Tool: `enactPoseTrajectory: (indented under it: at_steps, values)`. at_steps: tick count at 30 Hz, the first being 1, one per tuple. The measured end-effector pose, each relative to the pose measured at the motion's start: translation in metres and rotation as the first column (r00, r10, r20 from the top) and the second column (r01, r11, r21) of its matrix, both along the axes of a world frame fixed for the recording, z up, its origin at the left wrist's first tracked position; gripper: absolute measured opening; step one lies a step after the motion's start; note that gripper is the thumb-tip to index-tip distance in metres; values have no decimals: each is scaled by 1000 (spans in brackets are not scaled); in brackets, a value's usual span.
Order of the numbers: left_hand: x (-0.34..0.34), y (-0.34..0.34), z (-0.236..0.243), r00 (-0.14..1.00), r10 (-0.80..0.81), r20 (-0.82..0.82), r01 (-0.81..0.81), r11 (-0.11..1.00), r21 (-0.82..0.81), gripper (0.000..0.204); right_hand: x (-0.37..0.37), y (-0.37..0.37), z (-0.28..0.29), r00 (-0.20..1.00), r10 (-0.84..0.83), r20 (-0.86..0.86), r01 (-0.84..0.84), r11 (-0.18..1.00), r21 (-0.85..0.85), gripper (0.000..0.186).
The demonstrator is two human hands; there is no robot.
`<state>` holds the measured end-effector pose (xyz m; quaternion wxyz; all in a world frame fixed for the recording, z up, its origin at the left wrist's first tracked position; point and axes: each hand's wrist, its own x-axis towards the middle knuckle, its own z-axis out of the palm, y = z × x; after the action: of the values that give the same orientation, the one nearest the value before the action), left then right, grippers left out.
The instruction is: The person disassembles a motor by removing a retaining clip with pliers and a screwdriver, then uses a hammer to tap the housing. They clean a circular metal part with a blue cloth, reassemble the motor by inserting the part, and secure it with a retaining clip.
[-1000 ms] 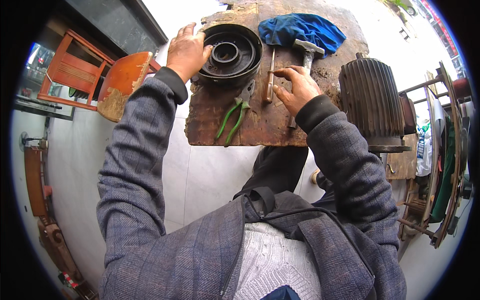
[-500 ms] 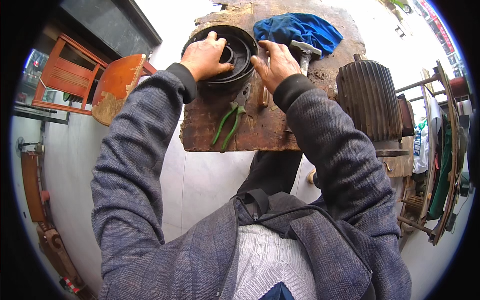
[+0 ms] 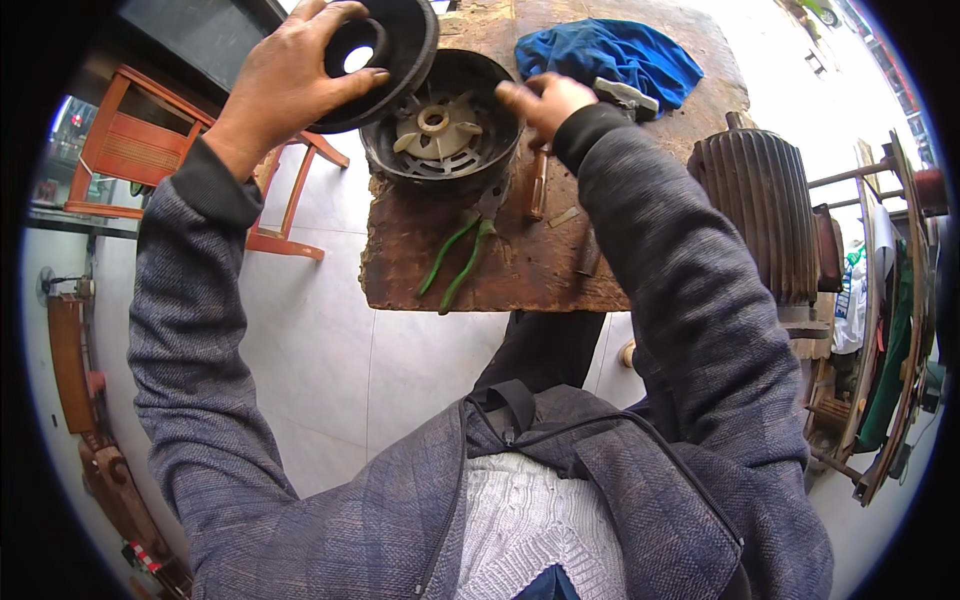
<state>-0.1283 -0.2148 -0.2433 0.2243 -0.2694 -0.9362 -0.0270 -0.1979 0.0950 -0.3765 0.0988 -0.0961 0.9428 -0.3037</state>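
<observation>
My left hand (image 3: 290,75) grips a black round cover (image 3: 412,50) with a hole through its middle, raised above the table's left edge. Under and right of it stands a black round motor housing (image 3: 375,150). Inside that sits a pale fan (image 3: 440,140) with a ring-shaped hub. My right hand (image 3: 550,105), slightly blurred, hovers by the housing's right rim, thumb and forefinger stretched out and nothing visible in them. Below it lies a tool with a brownish handle (image 3: 538,190). Green-handled pliers (image 3: 455,258) rest near the front edge.
A worn wooden table (image 3: 400,280) bears everything. A blue cloth (image 3: 600,55) lies at the back, with a hammer head (image 3: 627,97) against it. A ribbed motor body (image 3: 752,210) stands at the right. A wooden chair (image 3: 130,150) is at the left, a rack (image 3: 890,300) far right.
My left hand has lifted the black cover out of the housing and carried it up and left, exposing the fan. My right hand has moved slightly to the right.
</observation>
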Motion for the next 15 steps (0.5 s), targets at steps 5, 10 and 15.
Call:
enactPoseTrajectory:
  at_steps: [5, 10, 15]
  values:
    - [36, -22, 4, 995, 95, 44, -95, 995, 9, 61, 0, -20, -21, 999, 0, 44, -5, 994, 106, 65]
    - [68, -29, 9, 990, 73, 123, -87, 991, 107, 60, -72, -1, -18, 958, -121, -260, 131, 991, 19, 48]
    - [60, 1, -27, 956, 122, 268, -148, 986, 79, 63, -141, 17, -3, 853, 387, -351, -109, 788, 605, 25]
